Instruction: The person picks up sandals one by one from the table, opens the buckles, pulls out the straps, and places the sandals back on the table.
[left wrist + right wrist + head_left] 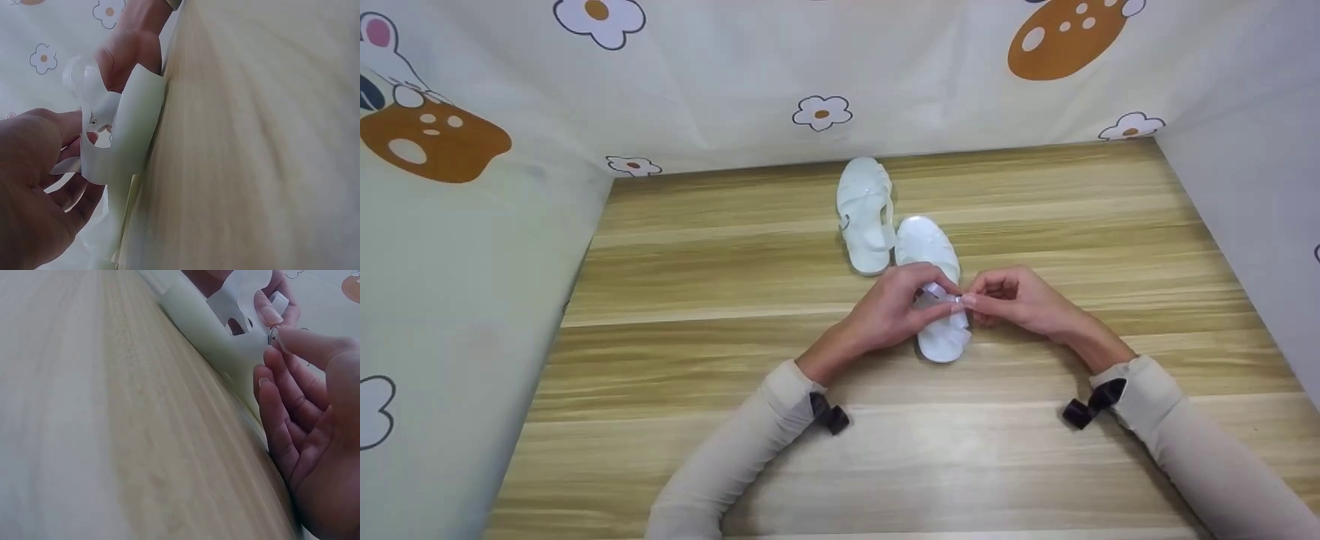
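Observation:
A white sandal (926,240) lies on the wooden surface with its toe pointing away from me. My left hand (896,307) reaches over its middle and pinches the ankle strap (101,107) between thumb and index finger. From the other side, my right hand (1027,304) pinches the small metal buckle (273,335) at the sandal's side. The fingertips of both hands nearly meet there and partly hide the buckle. In the right wrist view the right hand's other fingers are loosely bent beside the sole. A matching white sandal (864,184) lies farther back to the left, untouched.
The wood-grain surface (720,300) spreads around both sandals. A pale patterned sheet (720,82) with flowers and brown shapes hangs along the back, and pale walls rise at both sides. Black wrist mounts (831,416) sit on the beige sleeves.

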A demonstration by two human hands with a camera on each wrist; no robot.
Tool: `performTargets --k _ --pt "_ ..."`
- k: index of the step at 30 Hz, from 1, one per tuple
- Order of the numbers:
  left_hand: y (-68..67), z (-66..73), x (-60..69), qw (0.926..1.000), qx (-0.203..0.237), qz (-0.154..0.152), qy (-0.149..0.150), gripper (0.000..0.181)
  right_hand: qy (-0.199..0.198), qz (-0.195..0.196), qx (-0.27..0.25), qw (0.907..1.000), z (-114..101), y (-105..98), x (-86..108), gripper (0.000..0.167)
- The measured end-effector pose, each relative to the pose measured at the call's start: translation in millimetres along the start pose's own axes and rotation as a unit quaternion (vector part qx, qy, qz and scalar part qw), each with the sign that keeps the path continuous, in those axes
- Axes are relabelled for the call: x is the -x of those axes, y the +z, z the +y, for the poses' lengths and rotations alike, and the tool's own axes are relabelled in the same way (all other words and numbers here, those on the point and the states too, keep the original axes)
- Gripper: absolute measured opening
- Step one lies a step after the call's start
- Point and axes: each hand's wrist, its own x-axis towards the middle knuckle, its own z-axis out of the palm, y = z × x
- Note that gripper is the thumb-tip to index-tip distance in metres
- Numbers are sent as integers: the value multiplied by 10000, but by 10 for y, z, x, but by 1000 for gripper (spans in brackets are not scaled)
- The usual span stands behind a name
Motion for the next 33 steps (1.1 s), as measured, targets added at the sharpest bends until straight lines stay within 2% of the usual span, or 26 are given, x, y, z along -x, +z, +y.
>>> performTargets --k 9,16,26,33 --pt "-49 -23 2 10000 63 60 -35 17 -238 -349 -40 9991 -19 -62 -56 20" --pt "-28 -4 19 9999 113 108 7 16 -313 -314 100 9990 8 -45 -46 17" --pt "24 10 15 9999 90 130 58 16 -77 -74 35 9999 36 3 -3 22" --pt "-1 -2 7 10000 37 81 -30 16 -249 -259 -43 9993 37 -19 6 20"
